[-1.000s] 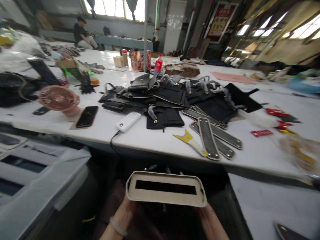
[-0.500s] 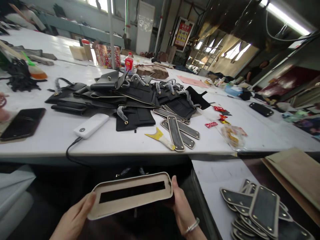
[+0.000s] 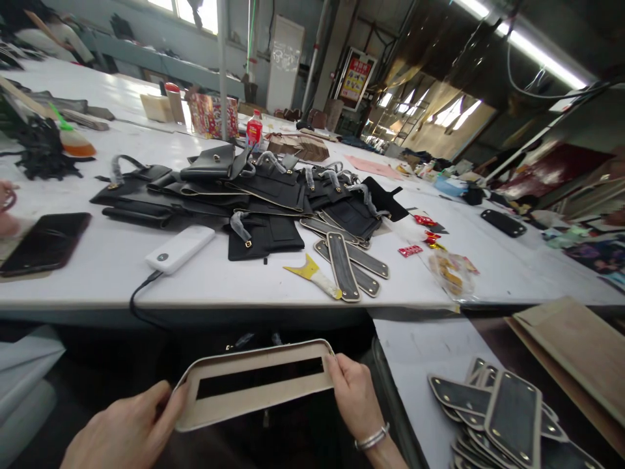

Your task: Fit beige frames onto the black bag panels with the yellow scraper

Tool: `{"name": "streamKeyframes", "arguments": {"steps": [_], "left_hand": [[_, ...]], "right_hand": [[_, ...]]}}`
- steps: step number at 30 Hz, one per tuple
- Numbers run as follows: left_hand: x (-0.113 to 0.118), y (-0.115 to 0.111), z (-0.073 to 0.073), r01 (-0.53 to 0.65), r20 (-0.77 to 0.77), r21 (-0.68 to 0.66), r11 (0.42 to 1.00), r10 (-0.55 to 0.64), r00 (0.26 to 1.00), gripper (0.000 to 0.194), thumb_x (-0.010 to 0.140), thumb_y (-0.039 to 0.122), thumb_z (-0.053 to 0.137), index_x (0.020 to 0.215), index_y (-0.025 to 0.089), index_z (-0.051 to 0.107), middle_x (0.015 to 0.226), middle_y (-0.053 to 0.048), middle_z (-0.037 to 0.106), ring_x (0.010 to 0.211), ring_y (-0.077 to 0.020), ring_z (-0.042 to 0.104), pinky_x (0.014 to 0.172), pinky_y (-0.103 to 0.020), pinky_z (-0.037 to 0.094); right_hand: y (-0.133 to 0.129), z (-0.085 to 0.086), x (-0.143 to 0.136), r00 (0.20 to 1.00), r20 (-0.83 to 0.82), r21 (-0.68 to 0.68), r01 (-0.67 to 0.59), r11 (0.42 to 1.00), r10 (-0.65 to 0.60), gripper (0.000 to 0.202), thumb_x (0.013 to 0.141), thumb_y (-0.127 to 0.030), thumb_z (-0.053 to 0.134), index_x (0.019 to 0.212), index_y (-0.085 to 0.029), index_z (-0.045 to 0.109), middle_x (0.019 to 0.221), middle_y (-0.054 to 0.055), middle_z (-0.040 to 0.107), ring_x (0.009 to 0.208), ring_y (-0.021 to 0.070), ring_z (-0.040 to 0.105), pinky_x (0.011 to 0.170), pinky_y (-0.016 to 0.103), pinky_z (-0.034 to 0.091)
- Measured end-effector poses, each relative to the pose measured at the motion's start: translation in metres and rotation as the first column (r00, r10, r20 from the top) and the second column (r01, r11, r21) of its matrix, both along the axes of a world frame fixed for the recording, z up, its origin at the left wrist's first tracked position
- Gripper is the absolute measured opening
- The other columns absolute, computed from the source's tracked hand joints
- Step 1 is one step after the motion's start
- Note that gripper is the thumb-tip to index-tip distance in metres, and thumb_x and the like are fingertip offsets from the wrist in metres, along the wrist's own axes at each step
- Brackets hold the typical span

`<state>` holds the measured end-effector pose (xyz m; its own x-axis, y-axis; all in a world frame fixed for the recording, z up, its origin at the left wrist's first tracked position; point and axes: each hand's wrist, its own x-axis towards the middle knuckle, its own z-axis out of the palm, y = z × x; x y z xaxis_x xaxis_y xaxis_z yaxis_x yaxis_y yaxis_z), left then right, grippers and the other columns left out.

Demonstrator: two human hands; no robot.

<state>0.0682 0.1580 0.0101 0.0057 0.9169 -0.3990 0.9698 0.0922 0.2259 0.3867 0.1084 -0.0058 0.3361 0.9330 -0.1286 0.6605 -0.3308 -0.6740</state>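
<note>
A long beige rimmed panel [image 3: 263, 398] with rounded corners and a black strip along its middle is held up below the table edge, tilted with its right end higher. My left hand [image 3: 129, 420] grips its left end, thumb over the rim. At the right end my right hand [image 3: 355, 394], with a silver bracelet at the wrist, pinches the corner. Under the panel the dark area is hard to make out. Black bag pieces [image 3: 263, 238] with wrapped handles lie on the table beyond, beside dark studded strips [image 3: 343, 267] with pale edges.
On the white table [image 3: 254, 286] are a yellow tool [image 3: 315, 276], a white power bank [image 3: 180, 249] with a cable and a phone [image 3: 46, 242]. A pile of studded plates [image 3: 513, 417] lies at the lower right. Part of another person's hand [image 3: 6, 212] shows at the left edge.
My right hand's fingers have closed onto the panel's right corner, where they were more spread before. My left hand has shifted slightly, still on the left end. The view has moved a little.
</note>
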Motion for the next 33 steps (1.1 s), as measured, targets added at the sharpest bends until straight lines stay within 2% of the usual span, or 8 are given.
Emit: {"name": "streamKeyframes", "arguments": {"steps": [4, 9, 11, 13, 17, 23, 27, 33], "left_hand": [[-0.001, 0.005, 0.002, 0.085, -0.030, -0.119, 0.989, -0.089, 0.996, 0.042, 0.094, 0.040, 0.030, 0.070, 0.026, 0.062, 0.077, -0.006, 0.074, 0.080, -0.0321, 0.070, 0.060, -0.033, 0.035], [-0.003, 0.000, -0.007, 0.175, -0.123, -0.080, 0.981, -0.184, 0.975, 0.031, 0.090, 0.024, 0.036, 0.080, 0.025, 0.065, 0.083, -0.007, 0.074, 0.082, -0.0341, 0.070, 0.059, -0.034, 0.036], [-0.003, -0.003, -0.007, 0.186, -0.115, -0.050, 0.981, -0.191, 0.975, 0.031, 0.091, 0.026, 0.036, 0.081, 0.025, 0.066, 0.083, -0.007, 0.073, 0.081, -0.0325, 0.070, 0.058, -0.033, 0.036], [-0.002, -0.006, -0.002, 0.163, -0.066, -0.027, 0.986, -0.164, 0.984, 0.035, 0.093, 0.034, 0.034, 0.080, 0.025, 0.065, 0.079, -0.006, 0.072, 0.079, -0.0301, 0.070, 0.058, -0.031, 0.036], [0.006, -0.018, 0.012, 0.007, 0.059, 0.028, 1.000, -0.009, 0.998, 0.040, 0.092, 0.051, 0.037, 0.070, 0.023, 0.055, 0.067, -0.002, 0.066, 0.072, -0.0241, 0.067, 0.060, -0.028, 0.036], [0.014, -0.031, 0.018, -0.153, 0.285, 0.075, 0.985, 0.126, 0.950, 0.031, 0.091, 0.047, 0.043, 0.076, 0.023, 0.055, 0.066, 0.000, 0.067, 0.064, -0.0181, 0.064, 0.059, -0.026, 0.038], [0.016, -0.029, 0.020, -0.161, 0.213, 0.100, 0.982, 0.137, 0.968, 0.031, 0.091, 0.040, 0.043, 0.068, 0.023, 0.054, 0.062, -0.002, 0.067, 0.064, -0.0200, 0.065, 0.057, -0.026, 0.036], [0.012, -0.027, 0.009, -0.047, 0.051, 0.134, 0.990, 0.041, 0.998, 0.031, 0.089, 0.033, 0.037, 0.064, 0.024, 0.052, 0.058, -0.003, 0.064, 0.063, -0.0241, 0.066, 0.055, -0.029, 0.031]], "right_hand": [[0.004, -0.003, 0.000, 0.997, 0.072, 0.036, 0.004, 0.999, -0.007, 0.048, 0.091, -0.055, 0.030, 0.055, -0.023, 0.034, 0.047, -0.003, 0.038, 0.046, 0.0122, 0.040, 0.051, 0.029, 0.020], [0.004, -0.005, -0.003, 0.987, 0.158, 0.066, 0.000, 0.998, -0.011, 0.045, 0.092, -0.051, 0.028, 0.060, -0.023, 0.040, 0.051, 0.001, 0.046, 0.048, 0.0155, 0.045, 0.054, 0.032, 0.018], [0.001, -0.004, -0.004, 0.987, 0.163, 0.059, -0.012, 0.998, 0.002, 0.045, 0.092, -0.051, 0.029, 0.061, -0.023, 0.042, 0.051, 0.001, 0.048, 0.048, 0.0156, 0.046, 0.055, 0.032, 0.019], [-0.002, -0.001, -0.005, 0.989, 0.145, 0.047, -0.028, 0.998, 0.021, 0.045, 0.092, -0.053, 0.032, 0.060, -0.023, 0.044, 0.050, 0.000, 0.048, 0.047, 0.0146, 0.045, 0.054, 0.030, 0.021], [-0.007, 0.004, -0.003, 0.998, 0.064, -0.012, -0.007, 1.000, 0.008, 0.045, 0.084, -0.062, 0.043, 0.069, -0.022, 0.059, 0.049, -0.003, 0.046, 0.046, 0.0142, 0.044, 0.051, 0.027, 0.027], [-0.010, -0.005, 0.003, 0.995, 0.044, -0.106, 0.095, 0.990, -0.091, 0.052, 0.074, -0.071, 0.047, 0.079, -0.024, 0.066, 0.050, -0.002, 0.048, 0.050, 0.0176, 0.050, 0.051, 0.026, 0.035], [-0.011, -0.007, 0.004, 0.994, 0.037, -0.131, 0.106, 0.986, -0.102, 0.051, 0.071, -0.071, 0.047, 0.079, -0.024, 0.066, 0.049, -0.003, 0.046, 0.048, 0.0176, 0.049, 0.051, 0.027, 0.036], [-0.015, 0.002, -0.004, 0.994, -0.079, -0.074, 0.071, 0.995, -0.077, 0.051, 0.082, -0.065, 0.041, 0.087, -0.021, 0.066, 0.062, 0.003, 0.061, 0.058, 0.0188, 0.056, 0.056, 0.026, 0.037]]}}
